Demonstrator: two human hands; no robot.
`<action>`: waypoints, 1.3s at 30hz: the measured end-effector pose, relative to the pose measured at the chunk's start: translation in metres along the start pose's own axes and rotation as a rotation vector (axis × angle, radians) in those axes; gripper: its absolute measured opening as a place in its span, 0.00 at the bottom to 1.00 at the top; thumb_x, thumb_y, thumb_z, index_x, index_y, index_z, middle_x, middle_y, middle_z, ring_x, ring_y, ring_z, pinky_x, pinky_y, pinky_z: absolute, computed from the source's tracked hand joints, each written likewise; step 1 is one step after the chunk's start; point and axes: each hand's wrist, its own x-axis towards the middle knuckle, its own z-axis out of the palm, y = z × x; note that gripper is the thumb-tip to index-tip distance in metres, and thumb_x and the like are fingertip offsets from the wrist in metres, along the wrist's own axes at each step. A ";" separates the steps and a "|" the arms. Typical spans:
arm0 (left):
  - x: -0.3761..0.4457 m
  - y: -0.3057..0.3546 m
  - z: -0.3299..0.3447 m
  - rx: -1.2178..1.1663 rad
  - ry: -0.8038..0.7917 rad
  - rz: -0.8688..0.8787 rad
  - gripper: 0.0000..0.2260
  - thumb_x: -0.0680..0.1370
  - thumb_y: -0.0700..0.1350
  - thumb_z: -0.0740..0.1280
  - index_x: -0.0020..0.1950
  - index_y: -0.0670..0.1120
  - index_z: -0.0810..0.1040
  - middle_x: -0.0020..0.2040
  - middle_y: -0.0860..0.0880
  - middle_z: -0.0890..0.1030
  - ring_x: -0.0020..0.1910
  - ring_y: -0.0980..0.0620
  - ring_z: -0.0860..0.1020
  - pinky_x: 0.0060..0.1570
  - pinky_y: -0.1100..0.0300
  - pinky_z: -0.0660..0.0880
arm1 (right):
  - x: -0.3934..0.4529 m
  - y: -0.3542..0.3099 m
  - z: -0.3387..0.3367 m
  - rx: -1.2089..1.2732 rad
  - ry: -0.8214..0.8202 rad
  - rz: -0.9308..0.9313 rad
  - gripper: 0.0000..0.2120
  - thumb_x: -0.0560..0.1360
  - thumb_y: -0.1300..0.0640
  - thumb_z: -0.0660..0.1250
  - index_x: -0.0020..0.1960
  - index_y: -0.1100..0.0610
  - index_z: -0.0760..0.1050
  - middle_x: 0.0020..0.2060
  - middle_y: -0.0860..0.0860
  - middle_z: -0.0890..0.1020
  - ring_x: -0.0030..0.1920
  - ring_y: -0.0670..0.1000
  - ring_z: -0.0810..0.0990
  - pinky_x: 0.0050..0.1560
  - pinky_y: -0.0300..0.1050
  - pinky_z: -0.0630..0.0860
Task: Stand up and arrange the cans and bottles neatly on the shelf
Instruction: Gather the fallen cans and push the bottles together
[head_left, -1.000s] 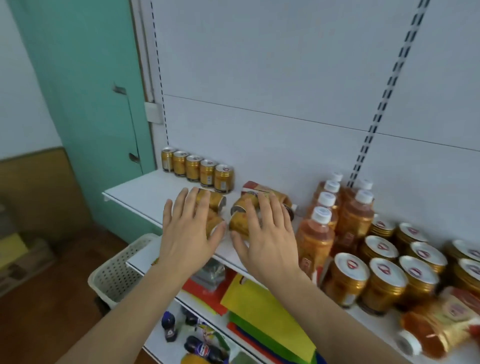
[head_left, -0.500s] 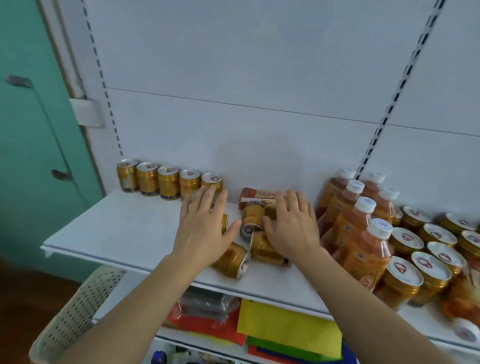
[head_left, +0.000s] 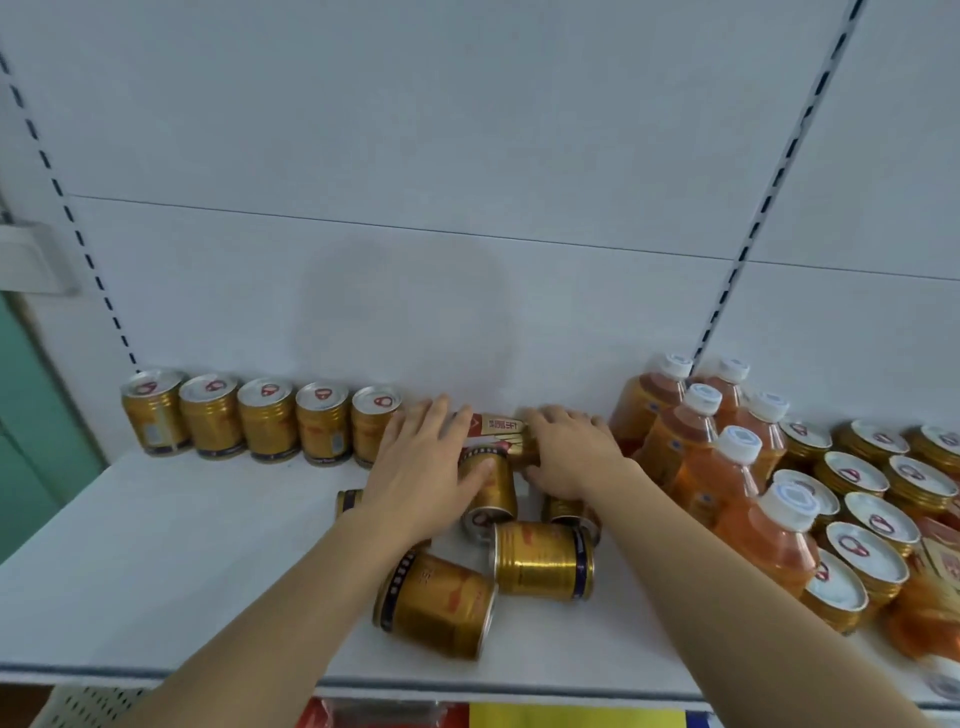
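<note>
Nearest the shelf (head_left: 156, 545) edge, two gold cans are lying on their sides: the front can (head_left: 434, 605) and the second can (head_left: 543, 560) just beside it, neither being touched. Further in, the left hand (head_left: 423, 470) is resting with fingers spread over a tipped can (head_left: 488, 488), while the right hand (head_left: 569, 454) is curling round the end of a fallen bottle (head_left: 496, 428) lying against the back panel. The step in hand appears to be gathering this toppled cluster; the next move is calling for righting each item and extending the upright can row (head_left: 260, 418), with the standing bottles (head_left: 696, 441) close on the right.
</note>
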 end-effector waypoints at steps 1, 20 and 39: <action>0.006 -0.001 0.002 0.003 -0.019 0.004 0.35 0.84 0.68 0.52 0.87 0.52 0.52 0.87 0.46 0.52 0.86 0.44 0.50 0.83 0.41 0.50 | 0.005 0.000 0.001 0.007 -0.019 0.009 0.37 0.76 0.41 0.70 0.80 0.45 0.60 0.75 0.54 0.72 0.71 0.62 0.74 0.73 0.67 0.69; 0.044 -0.017 0.028 -0.068 -0.094 0.143 0.38 0.81 0.70 0.57 0.85 0.50 0.58 0.83 0.47 0.62 0.82 0.45 0.60 0.81 0.43 0.58 | 0.018 -0.003 -0.029 -0.185 0.115 -0.079 0.29 0.74 0.30 0.67 0.71 0.38 0.71 0.66 0.47 0.79 0.64 0.55 0.78 0.64 0.60 0.72; 0.043 -0.037 0.022 -0.343 -0.081 0.016 0.32 0.83 0.63 0.63 0.80 0.47 0.61 0.68 0.47 0.78 0.58 0.49 0.82 0.51 0.52 0.83 | 0.026 -0.033 -0.034 0.578 0.351 -0.006 0.48 0.69 0.42 0.81 0.79 0.36 0.56 0.70 0.48 0.73 0.68 0.53 0.75 0.66 0.53 0.78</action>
